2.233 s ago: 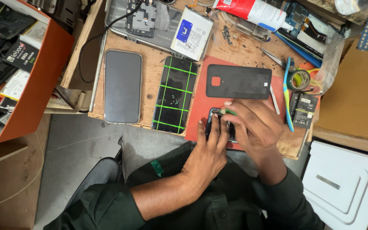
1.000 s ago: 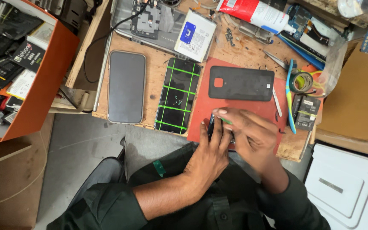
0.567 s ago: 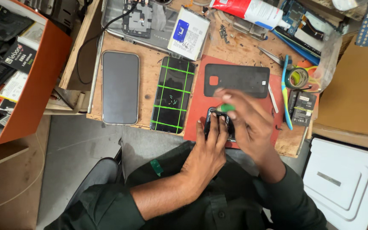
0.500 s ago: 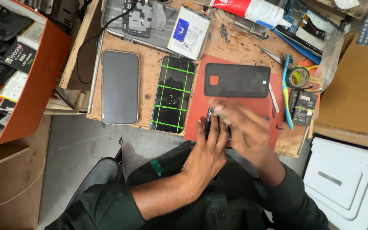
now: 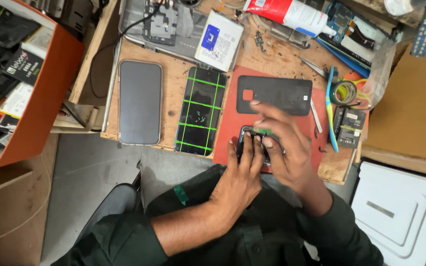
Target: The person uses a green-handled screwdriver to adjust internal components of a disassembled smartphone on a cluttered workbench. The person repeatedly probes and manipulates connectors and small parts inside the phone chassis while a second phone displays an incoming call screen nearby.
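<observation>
My left hand [image 5: 241, 173] lies flat over a dark opened phone [image 5: 248, 138] on the red work mat [image 5: 229, 125], holding it down near the bench's front edge. My right hand [image 5: 284, 148] sits just to its right, fingertips pinching a small green part [image 5: 264, 131] over the phone's top end. Most of the phone is hidden under both hands. A black phone back cover [image 5: 274, 94] with a square camera hole lies on the mat just beyond my fingers.
A phone with a green-lined screen [image 5: 199, 111] and a plain dark phone [image 5: 139, 102] lie left of the mat. A white battery [image 5: 219, 40], a red-and-white tube [image 5: 287, 13], circuit boards, a tape roll [image 5: 344, 92] and a blue tool [image 5: 330, 109] crowd the back and right. An orange bin [image 5: 45, 93] stands far left.
My right hand has kept shifting over the phone, its fingers lifting and spreading, then closing back on the green part. My left hand has stayed pressed on the phone.
</observation>
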